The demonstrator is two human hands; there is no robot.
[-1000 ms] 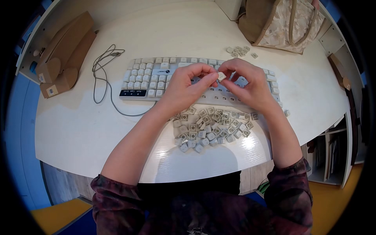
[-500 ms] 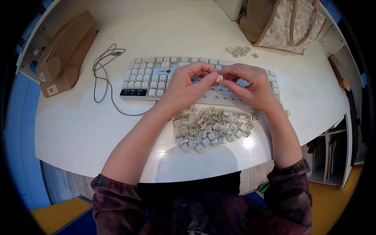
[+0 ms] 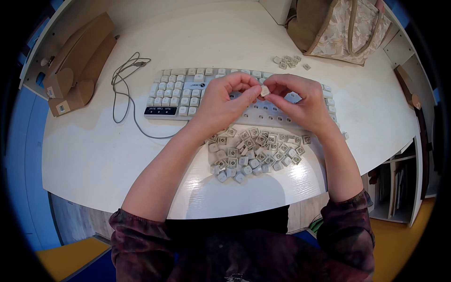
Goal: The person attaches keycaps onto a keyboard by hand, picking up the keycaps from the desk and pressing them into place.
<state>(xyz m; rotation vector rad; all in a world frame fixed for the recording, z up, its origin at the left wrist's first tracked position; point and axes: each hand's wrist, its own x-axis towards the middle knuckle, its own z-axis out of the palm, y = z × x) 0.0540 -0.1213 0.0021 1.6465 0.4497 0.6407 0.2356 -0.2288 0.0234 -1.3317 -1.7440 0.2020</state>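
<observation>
Between my fingertips, above the keyboard, is a small off-white keycap [image 3: 265, 91]. My left hand [image 3: 228, 101] pinches it from the left, and my right hand [image 3: 298, 99] grips it from the right with thumb and fingers. Beneath both hands lies a white keyboard [image 3: 162, 89], turned so its lock-light panel is at the near left. Caps sit on its left part and along the far rows; bare switch sockets show in the nearer middle rows. A pile of loose keycaps [image 3: 253, 155] spreads in front of the keyboard, some upside down. My hands hide part of the keyboard.
A grey cable [image 3: 123, 96] curls on the white desk [image 3: 202, 23] left of the keyboard. Several more keycaps [image 3: 287, 61] lie at the back right, near a patterned bag [image 3: 343, 33]. Brown cardboard pieces [image 3: 80, 66] stand at the left edge. Shelves [image 3: 399, 183] are at the right.
The keycap has turned between my fingers and shows a broader face now. My hands have barely shifted; the keyboard and the pile stay the same.
</observation>
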